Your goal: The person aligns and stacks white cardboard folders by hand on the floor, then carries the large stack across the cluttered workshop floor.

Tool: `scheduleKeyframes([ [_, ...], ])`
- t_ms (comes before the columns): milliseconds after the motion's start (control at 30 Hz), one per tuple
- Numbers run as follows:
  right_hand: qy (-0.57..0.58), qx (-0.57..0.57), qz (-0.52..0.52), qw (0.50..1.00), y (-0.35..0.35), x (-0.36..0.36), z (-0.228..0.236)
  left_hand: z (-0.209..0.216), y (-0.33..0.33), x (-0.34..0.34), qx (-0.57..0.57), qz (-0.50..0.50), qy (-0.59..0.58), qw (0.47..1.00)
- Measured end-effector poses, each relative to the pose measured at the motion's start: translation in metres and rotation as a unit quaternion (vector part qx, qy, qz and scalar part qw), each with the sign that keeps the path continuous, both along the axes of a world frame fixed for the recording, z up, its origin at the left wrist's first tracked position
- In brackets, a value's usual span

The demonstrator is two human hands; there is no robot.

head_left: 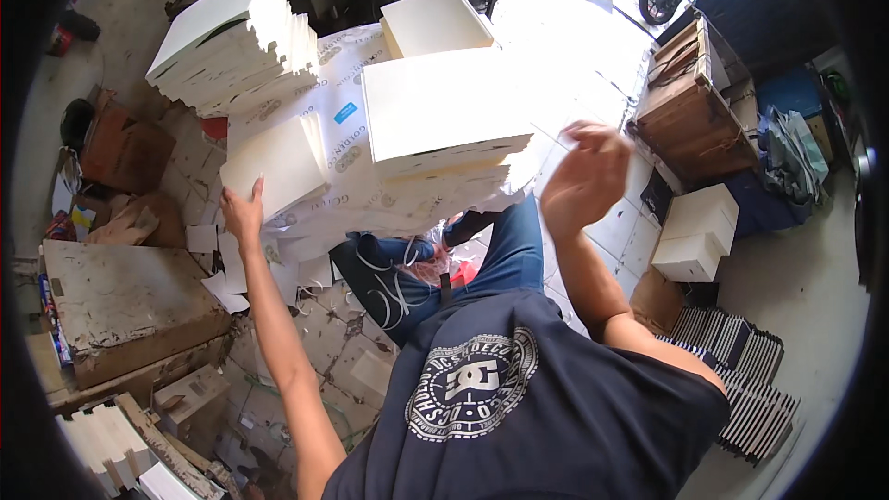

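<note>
At the left edge of a low stack of cream book blocks (278,165), my left hand (244,213) grips the near corner, its thumb on top and the other fingers along the side. My right hand (588,176) is raised in the air right of a taller stack of white paper blocks (444,102). Its fingers are loosely bent and apart, a little blurred, with nothing visible in them. Both stacks rest on a table covered with printed white wrapping paper (347,153). A small blue label (345,112) lies between them.
A tall uneven pile of blocks (218,46) stands at the far left of the table, and another block (435,18) at the back. Left is a worn wooden box (130,301). To the right are a wooden cabinet (690,102), white blocks (694,231) and stacked dark-covered books (741,380).
</note>
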State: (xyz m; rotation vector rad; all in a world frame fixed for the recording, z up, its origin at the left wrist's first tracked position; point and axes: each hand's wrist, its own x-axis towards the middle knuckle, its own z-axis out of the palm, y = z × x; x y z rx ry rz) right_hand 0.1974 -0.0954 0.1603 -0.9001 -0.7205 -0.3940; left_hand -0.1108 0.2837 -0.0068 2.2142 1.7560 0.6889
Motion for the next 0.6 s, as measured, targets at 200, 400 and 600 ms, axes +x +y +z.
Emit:
scheduleKeyframes([
  [200,-0.101,-0.418,0.350,0.832,0.062,-0.113,-0.038,-0.021,0.038,-0.006,0.014,-0.069,0.006,0.998],
  [400,0.011,-0.483,0.240,0.842,0.173,-0.146,-0.139,-0.009,0.050,-0.022,-0.092,-0.072,-0.023,0.993],
  [600,0.364,-0.493,0.361,0.703,0.238,-0.134,-0.144,-0.013,0.062,-0.016,-0.100,-0.068,-0.061,0.991],
])
